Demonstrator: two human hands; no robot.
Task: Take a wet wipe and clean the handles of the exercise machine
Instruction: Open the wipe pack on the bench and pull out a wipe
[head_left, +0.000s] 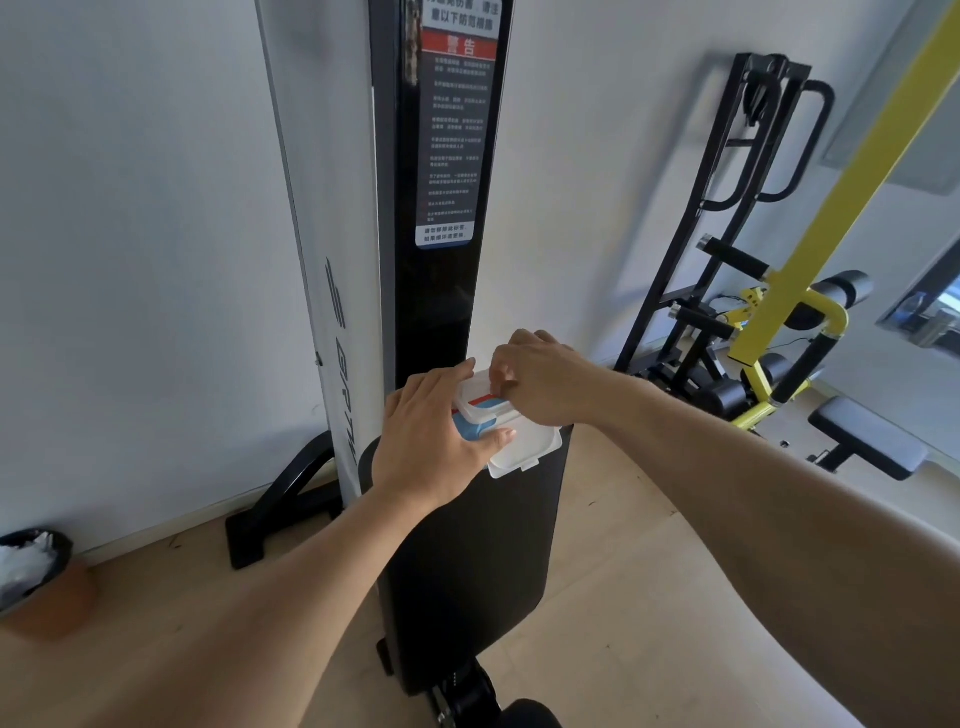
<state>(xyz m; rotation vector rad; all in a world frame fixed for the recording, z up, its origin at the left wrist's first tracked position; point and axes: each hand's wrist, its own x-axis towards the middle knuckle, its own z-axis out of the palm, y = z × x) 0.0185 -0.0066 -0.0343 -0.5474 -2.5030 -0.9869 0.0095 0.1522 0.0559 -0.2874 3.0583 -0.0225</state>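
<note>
Head view: my left hand (431, 441) holds the wipe pack (498, 421) steady; my right hand (545, 384) pinches inside its open lid (527, 449).

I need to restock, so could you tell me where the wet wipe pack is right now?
In the head view it sits centre frame, the wet wipe pack on the black padded bench, held by the left hand while the right hand reaches into its opening.

My left hand (431, 436) grips the wet wipe pack (480, 415) on top of the black padded bench (467, 561), its white flip lid (527, 449) hanging open, while my right hand (540, 382) pinches at the opening. A warning label (452, 119) runs up the machine column (436, 291).
</note>
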